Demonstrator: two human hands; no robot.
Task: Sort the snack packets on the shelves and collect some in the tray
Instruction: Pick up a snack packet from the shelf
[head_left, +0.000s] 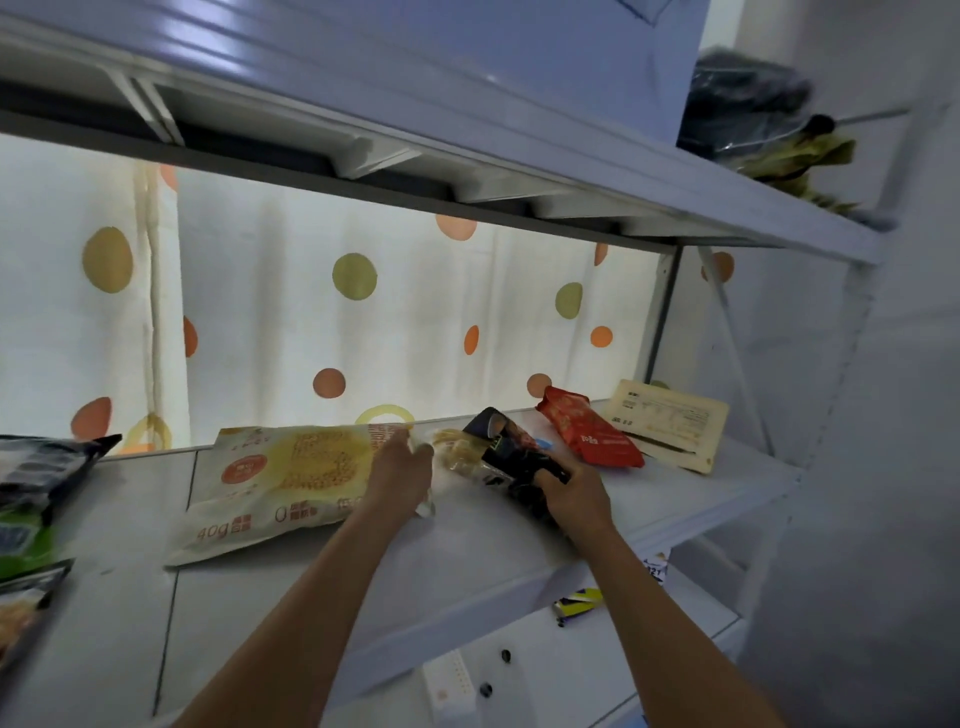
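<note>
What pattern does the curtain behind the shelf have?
White curtain with scattered orange and olive-green dots, plus some yellow rings; the head view shows it.

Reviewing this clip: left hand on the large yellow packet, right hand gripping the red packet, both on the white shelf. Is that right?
Not quite. In the head view the right hand grips the dark packet, not the red packet, which lies untouched beyond it. The left hand is on the large yellow packet, on the white shelf.
</note>
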